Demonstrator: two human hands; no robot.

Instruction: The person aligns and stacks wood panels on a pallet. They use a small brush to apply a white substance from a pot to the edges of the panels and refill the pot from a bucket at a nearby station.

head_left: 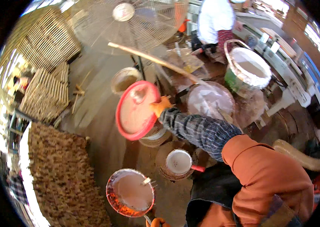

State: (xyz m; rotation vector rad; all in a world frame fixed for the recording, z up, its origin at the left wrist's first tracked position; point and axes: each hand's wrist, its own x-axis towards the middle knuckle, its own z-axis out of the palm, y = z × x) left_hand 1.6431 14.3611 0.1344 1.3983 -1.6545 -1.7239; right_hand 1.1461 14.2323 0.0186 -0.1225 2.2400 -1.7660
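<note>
My right hand (161, 106), in an orange glove, is closed on the edge of a round red-rimmed lid (135, 113) with a dusty pinkish face. The lid tilts above a pale bucket (158, 138), covering much of it. At the lower edge my left hand (158, 222), also gloved in orange, grips the handle of a red-rimmed pan (133, 193). Greyish-pink liquid fills the pan, and orange smears its inner wall. Between the two stands a white cup-like pot (179, 162) with a red handle, on a round brown top.
A wooden pole (152, 58) leans across a tub of pale liquid (209, 99). Beyond stand a white-and-green bucket (247, 70), an open bucket (126, 79) and a large fan (129, 22). Stacked wood (63, 174) lies left; a person (216, 22) is at the back.
</note>
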